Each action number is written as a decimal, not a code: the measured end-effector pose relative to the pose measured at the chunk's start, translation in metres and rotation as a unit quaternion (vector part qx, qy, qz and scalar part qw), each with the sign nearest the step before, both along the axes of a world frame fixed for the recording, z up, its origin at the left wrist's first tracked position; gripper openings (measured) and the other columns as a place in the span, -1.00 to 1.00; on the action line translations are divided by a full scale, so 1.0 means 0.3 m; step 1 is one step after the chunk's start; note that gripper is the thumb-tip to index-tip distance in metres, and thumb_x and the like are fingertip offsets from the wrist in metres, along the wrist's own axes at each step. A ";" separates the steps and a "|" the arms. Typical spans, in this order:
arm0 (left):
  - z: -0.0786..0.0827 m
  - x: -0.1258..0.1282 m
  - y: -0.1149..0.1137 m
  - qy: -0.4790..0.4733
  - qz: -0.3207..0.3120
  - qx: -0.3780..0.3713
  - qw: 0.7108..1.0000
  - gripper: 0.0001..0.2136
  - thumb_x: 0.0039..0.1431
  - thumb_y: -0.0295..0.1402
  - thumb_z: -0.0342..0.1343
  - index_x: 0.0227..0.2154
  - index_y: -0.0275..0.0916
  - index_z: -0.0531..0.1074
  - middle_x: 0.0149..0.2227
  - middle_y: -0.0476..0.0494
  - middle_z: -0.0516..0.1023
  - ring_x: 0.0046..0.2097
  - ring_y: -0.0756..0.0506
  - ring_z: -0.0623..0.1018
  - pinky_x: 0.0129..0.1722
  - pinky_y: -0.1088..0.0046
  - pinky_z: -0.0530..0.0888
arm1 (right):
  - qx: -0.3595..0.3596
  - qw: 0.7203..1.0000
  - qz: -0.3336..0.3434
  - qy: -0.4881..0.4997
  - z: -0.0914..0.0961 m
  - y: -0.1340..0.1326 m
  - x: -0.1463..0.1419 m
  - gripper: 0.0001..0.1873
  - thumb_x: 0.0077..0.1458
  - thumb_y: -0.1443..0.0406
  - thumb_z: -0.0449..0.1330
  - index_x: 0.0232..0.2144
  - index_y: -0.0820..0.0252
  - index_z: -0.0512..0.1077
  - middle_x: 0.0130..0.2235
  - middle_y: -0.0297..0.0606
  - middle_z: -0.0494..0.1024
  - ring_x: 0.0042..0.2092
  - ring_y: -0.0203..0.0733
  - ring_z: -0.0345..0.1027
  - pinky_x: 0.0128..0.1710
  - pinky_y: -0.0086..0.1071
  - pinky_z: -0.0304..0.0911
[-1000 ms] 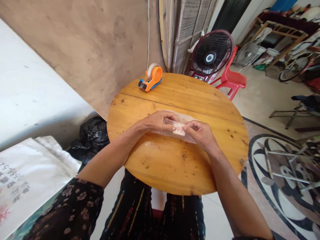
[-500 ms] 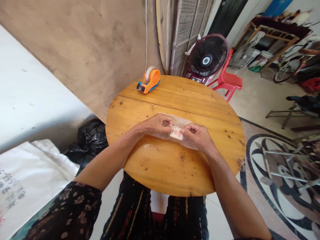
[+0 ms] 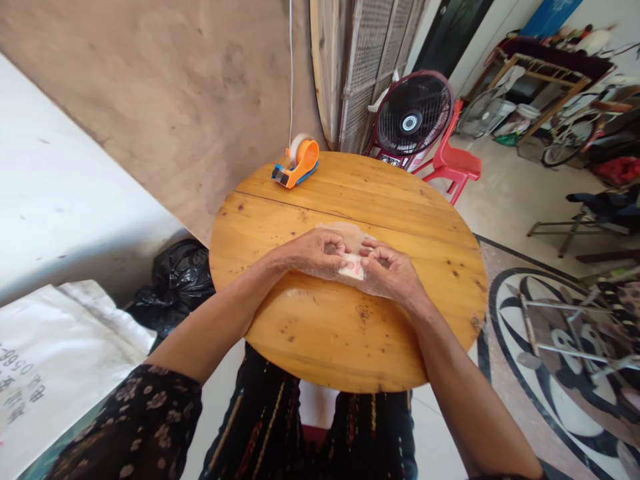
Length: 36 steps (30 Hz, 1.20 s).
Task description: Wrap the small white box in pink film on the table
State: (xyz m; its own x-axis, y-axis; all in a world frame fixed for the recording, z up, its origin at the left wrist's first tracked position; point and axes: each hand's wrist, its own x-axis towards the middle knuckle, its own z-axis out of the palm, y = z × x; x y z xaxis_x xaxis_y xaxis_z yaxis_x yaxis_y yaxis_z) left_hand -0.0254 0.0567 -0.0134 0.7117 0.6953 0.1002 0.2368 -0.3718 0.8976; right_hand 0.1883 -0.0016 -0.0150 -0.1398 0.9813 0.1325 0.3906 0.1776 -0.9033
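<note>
A small white block with red print (image 3: 352, 269) lies on a clear plastic sheet (image 3: 345, 231) in the middle of the round wooden table (image 3: 320, 347). My left hand (image 3: 320, 250) is closed at the left of the block, thumb at its edge. From the right, my right hand (image 3: 390, 265) pinches the block's other edge, its outer fingers slightly raised. The plastic spreads out beneath both hands, which cover part of it. Whether a fold of plastic lies between the fingertips and the block is too small to tell.
An orange and blue tape dispenser (image 3: 299, 162) stands at the table's far left edge. Behind the table are a fan (image 3: 413, 117) and a red plastic chair (image 3: 453, 160). Black bags (image 3: 177, 280) and a white printed sack (image 3: 65, 353) lie at the left.
The right hand's fingers have lifted and spread a little, and more of the plastic's far edge shows. Both thumbs stay at the block. The view has shifted slightly.
</note>
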 end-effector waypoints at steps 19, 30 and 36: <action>0.002 0.022 -0.022 -0.028 0.048 0.009 0.998 -0.85 0.03 -0.31 0.10 -0.51 -0.30 0.37 -0.46 0.00 0.43 -0.39 0.02 0.40 -0.38 0.54 0.30 | 0.023 0.999 -0.040 0.010 -0.037 0.009 -0.011 -0.76 0.02 0.15 0.21 -0.53 0.17 0.35 -0.47 -0.34 0.46 -0.43 -0.29 0.27 -0.40 -0.41 0.18; -0.011 0.032 -0.014 0.006 0.060 0.033 0.998 -0.77 0.02 -0.20 0.13 -0.54 -0.28 0.37 -0.43 -0.06 0.50 -0.37 -0.02 0.46 -0.37 0.52 0.37 | 0.034 0.997 -0.065 0.014 -0.049 0.015 -0.014 -0.77 -0.01 0.18 0.20 -0.57 0.17 0.31 -0.54 -0.40 0.36 -0.48 -0.34 0.19 -0.45 -0.45 0.14; -0.014 0.022 -0.004 0.045 0.066 0.007 0.997 -0.76 0.03 -0.15 0.14 -0.49 -0.26 0.39 -0.47 0.00 0.46 -0.42 0.00 0.40 -0.45 0.55 0.32 | 0.039 0.997 -0.067 -0.020 -0.060 0.020 -0.005 -0.78 0.01 0.16 0.18 -0.53 0.18 0.33 -0.51 -0.40 0.38 -0.45 -0.34 0.22 -0.44 -0.47 0.15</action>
